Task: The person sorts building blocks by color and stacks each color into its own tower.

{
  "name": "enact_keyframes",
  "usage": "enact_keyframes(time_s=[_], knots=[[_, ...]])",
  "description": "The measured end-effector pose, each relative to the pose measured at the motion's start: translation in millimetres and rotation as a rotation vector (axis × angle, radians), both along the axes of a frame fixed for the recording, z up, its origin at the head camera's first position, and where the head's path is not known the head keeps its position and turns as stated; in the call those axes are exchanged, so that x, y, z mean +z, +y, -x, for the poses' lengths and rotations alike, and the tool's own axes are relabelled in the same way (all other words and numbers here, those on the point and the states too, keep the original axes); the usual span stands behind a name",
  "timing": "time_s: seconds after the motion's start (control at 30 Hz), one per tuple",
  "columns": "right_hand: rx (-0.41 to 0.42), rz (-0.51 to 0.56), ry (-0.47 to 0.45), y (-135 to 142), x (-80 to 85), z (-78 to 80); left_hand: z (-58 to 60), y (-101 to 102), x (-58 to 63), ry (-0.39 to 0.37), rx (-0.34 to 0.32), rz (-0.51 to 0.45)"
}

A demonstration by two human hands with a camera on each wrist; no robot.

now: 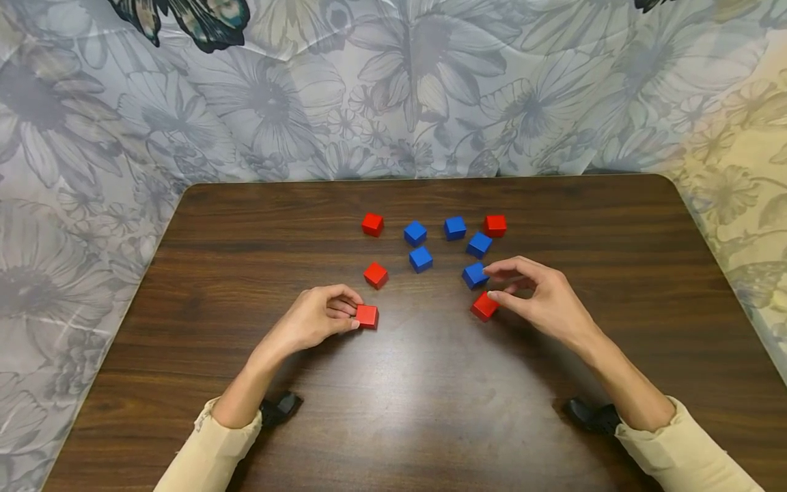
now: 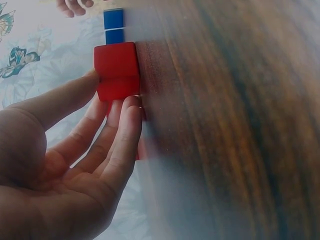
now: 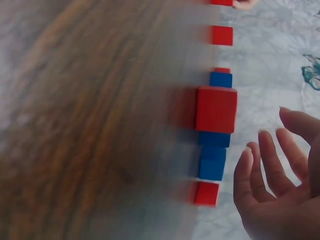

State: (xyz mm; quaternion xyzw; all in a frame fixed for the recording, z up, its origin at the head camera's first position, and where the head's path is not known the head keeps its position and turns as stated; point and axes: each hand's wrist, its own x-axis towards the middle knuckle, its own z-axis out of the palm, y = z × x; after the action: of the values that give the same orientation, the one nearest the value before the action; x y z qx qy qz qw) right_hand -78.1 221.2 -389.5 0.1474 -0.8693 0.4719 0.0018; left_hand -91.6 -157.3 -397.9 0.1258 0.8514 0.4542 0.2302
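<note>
My left hand point(image 1: 320, 318) pinches a red cube point(image 1: 367, 317) between thumb and fingers at the near left of the group. In the left wrist view the thumb is against one side of this red cube point(image 2: 116, 70) and the fingertips are at another. My right hand point(image 1: 541, 301) hovers by another red cube point(image 1: 484, 306) and a blue cube point(image 1: 475, 275). The right wrist view shows my right hand point(image 3: 280, 175) with fingers loosely bent, a gap between them and the red cube point(image 3: 216, 110).
A red cube point(image 1: 376, 275) lies beyond the left hand, with another red cube point(image 1: 372, 224) farther back. Several blue cubes point(image 1: 421, 260) sit mid-table, and a red cube point(image 1: 494, 225) at the back right. The wooden table point(image 1: 258, 232) meets a floral cloth point(image 1: 277, 102) behind.
</note>
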Motion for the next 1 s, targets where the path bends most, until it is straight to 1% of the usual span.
enact_keyframes(time_s=[0.17, 0.3, 0.57, 0.77, 0.87, 1.0], knots=[[0.019, 0.000, -0.012, 3, -4.5, -0.9, 0.0, 0, 0.6, 0.004, 0.008, 0.011], [0.031, 0.001, -0.009, 5, -6.9, -2.6, 0.0, 0, 0.5, 0.009, -0.002, 0.008], [0.054, -0.033, -0.026, 8, -12.0, -3.9, 0.0, 1, 1.4, 0.001, -0.003, 0.003], [0.069, -0.020, -0.052, 8, -16.6, -4.7, -0.3, 0, 1.8, 0.000, 0.000, 0.009], [0.061, -0.029, -0.073, 7, -17.0, -5.8, -0.5, 0, 1.6, -0.001, 0.004, 0.010], [0.038, -0.065, -0.094, 6, -17.8, -7.9, -0.5, 1, 1.4, -0.005, 0.005, 0.011]])
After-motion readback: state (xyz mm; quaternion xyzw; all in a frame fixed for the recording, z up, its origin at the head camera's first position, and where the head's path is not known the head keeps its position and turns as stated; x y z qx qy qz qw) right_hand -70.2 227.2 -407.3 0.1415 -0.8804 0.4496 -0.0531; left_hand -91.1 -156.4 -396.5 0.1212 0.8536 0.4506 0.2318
